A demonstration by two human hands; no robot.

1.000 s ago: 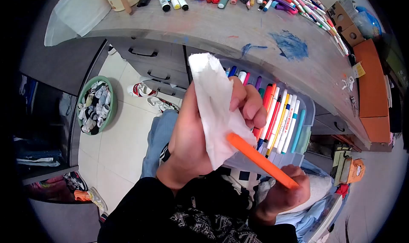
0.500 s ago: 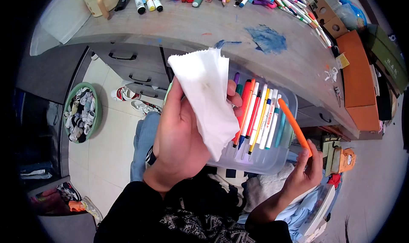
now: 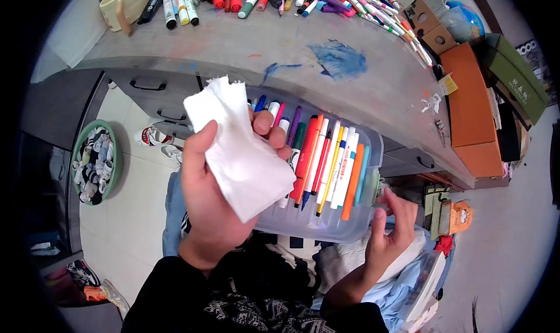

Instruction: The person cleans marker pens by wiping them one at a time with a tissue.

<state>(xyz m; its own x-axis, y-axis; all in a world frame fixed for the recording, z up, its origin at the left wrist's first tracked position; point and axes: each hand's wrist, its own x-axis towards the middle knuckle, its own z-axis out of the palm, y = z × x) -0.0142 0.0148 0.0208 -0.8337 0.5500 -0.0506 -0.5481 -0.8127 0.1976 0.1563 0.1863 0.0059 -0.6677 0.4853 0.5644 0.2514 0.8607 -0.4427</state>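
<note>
My left hand is closed on a folded white tissue, held between thumb and fingers over the left part of a clear plastic tray. Markers and pens in several colours lie side by side inside the tray. Among them, toward the right, rests an orange marker, next to a teal marker. My right hand is just off the tray's right side, with nothing in it and its fingers apart. The tissue and my left fingers hide some of the tray's left side.
Many markers are spread along the back of a grey desk with blue stains. A cream mug stands at its left. An orange box is at the right. On the floor sits a green basin of socks.
The orange marker has gone from my right hand into the tray, and that hand's fingers have opened. My left hand still grips the tissue. The whole view has shifted a little.
</note>
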